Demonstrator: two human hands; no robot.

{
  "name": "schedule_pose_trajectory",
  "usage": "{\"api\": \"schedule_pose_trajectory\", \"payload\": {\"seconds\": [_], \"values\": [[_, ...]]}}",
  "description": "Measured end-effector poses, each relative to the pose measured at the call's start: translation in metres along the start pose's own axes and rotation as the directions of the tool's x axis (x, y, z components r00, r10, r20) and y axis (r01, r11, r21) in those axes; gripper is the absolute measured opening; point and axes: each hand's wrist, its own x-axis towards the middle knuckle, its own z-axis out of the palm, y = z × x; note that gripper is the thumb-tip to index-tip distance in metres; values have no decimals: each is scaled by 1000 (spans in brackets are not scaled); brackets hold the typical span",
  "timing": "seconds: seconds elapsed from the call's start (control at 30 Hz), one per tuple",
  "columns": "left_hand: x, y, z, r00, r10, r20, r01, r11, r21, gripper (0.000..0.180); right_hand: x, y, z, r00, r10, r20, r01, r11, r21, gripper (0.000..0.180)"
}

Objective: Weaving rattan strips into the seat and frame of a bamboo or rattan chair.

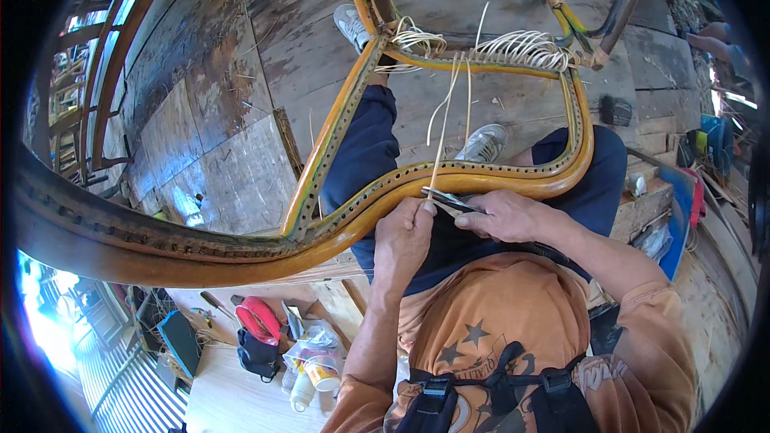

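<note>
A single head-worn fisheye camera looked steeply down past the chest onto the hands (457, 224), close below it at centre. The chair frame (449, 180) crossed the lap just beyond them. The plank floor (241, 72) spread toward twelve o'clock, and straight edges bowed near the dark round rim.
</note>
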Motion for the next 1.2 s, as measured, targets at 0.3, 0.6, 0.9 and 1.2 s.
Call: {"api": "schedule_pose_trajectory", "payload": {"seconds": [0.3, 0.6, 0.9, 1.2], "values": [[-45, 5, 6, 933, 312, 179, -358, 862, 360, 15, -127, 71, 19, 758, 104, -644, 172, 920, 352, 33], [-52, 101, 150, 527, 737, 424, -760, 632, -153, 7, -206, 258, 122, 444, 342, -828, -412, 899, 150, 30], [-30, 102, 178, 682, 616, 396, -518, 788, -334, 22, -132, 120, 62, 481, 181, -858, 712, 489, 503, 23], [-17, 91, 151, 695, 496, 520, -522, 846, -110, 20, -128, 130, 21, 443, 265, -856, 788, 341, 513, 17]]}}
